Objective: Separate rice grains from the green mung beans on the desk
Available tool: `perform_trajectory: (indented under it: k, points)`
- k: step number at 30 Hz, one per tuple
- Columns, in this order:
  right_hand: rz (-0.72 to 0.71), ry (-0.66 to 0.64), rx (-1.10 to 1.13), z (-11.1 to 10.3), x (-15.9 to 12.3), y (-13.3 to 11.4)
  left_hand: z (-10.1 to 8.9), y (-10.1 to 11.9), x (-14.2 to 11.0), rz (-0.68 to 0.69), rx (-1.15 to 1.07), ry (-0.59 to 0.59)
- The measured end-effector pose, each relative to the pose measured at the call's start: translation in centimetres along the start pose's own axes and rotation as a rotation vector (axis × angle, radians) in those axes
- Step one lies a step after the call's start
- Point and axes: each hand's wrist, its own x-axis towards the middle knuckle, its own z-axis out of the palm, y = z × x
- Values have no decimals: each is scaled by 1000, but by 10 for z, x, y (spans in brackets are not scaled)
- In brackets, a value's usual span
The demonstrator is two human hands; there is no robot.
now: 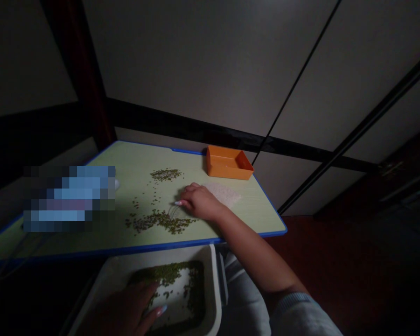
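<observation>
My right hand (200,201) rests on the pale green tabletop (133,163) with its fingers curled together, fingertips at the edge of a spread of small green beans (161,220). Whether it pinches anything is hidden. A smaller cluster of green beans (166,174) lies farther back. A patch of white grains (224,193) sits just behind the hand. Below the table's front edge, my left hand (129,310) lies flat and open inside a white tray (213,289) that holds more green beans (182,273).
An orange rectangular box (228,163) stands at the table's far right corner. A blurred-out patch covers something on the table's left side. The table has a blue rim (276,219). Dark floor lies to the right, a pale wall behind.
</observation>
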Motion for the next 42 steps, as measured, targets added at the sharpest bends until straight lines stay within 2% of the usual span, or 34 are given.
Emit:
perform_trajectory:
  k: [6,11,15,18,25,42]
  points:
    - [-20,17,89,3,-7,-1,-7,8,3,-28,9,-29]
    - [-1,88,151,1,-13,10,-7,5,2,-18,-32,-5]
    - [66,183,202,-6,-30,12,-9,7,-2,11,-63,35]
    - [88,234,213,-9,-48,4,-14,14,-2,-31,-49,-10]
    - [84,165,177,-10,-70,-9,-14,12,0,-29,-78,10]
    - [71,95,149,-7,-67,-22,-15,13,0,-23,-107,-3]
